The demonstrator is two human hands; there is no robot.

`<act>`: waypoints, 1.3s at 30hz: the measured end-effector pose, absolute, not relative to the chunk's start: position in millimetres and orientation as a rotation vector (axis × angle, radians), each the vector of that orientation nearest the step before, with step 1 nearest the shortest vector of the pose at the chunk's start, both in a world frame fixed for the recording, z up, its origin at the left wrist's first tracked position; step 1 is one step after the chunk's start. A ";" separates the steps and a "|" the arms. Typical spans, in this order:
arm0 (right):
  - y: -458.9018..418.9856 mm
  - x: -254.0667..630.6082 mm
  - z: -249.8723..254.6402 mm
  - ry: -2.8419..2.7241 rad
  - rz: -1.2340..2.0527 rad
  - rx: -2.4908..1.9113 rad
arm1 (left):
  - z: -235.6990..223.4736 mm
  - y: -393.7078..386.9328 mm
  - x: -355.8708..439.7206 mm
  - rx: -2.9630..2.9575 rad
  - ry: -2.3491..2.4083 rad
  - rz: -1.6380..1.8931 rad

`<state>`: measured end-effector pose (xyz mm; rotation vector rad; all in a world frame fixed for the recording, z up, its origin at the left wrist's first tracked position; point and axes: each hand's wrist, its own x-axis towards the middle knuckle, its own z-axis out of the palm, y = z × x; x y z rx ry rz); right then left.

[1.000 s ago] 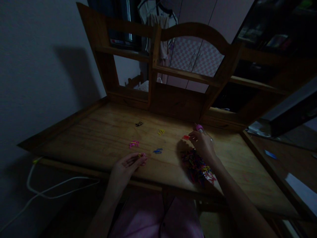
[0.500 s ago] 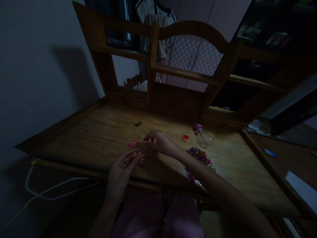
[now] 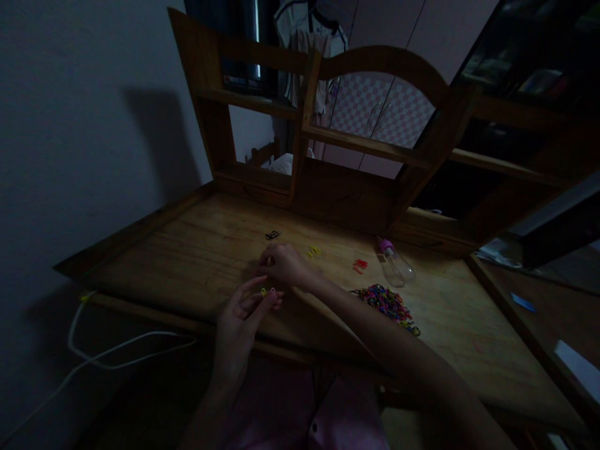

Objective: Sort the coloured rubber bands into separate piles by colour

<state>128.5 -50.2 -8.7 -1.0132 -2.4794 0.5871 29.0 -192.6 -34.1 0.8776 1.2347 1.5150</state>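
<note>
My left hand (image 3: 241, 319) is raised near the table's front edge, its thumb and fingers pinching a yellow paper clip (image 3: 264, 292) and a pale pink paper clip (image 3: 273, 290). Just beyond it, my right hand (image 3: 281, 265) reaches down to the tabletop with its fingers curled together. Whatever lies between those fingertips is hidden. Behind my right hand lie a few black paper clips (image 3: 272, 235) and a small group of yellow paper clips (image 3: 314, 251). Red paper clips (image 3: 360, 265) form another group further right. A mixed-colour pile of paper clips (image 3: 387, 303) sits beyond my right forearm.
A clear bottle with a pink top (image 3: 396, 265) lies beside the red group. A wooden shelf unit (image 3: 344, 194) rises along the back of the table (image 3: 187, 262). At the left edge hangs a white cable (image 3: 126, 365). A blue card (image 3: 522, 302) lies far right.
My right hand has moved left and down over the spot where the pink clips lay, covering them and uncovering the yellow group. My left hand keeps its pinch. The view has shifted slightly.
</note>
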 end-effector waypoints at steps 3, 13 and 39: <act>-44.4 131.2 -10.7 -2.314 0.820 -1.034 | -33.2 -192.6 29.3 0.872 1.224 1.508; -34.0 140.4 -12.4 -2.104 1.071 -1.042 | -35.0 -192.5 28.9 0.883 1.218 1.506; -34.9 138.2 -8.2 -2.161 1.198 -1.019 | -36.7 -191.8 28.9 0.885 1.221 1.490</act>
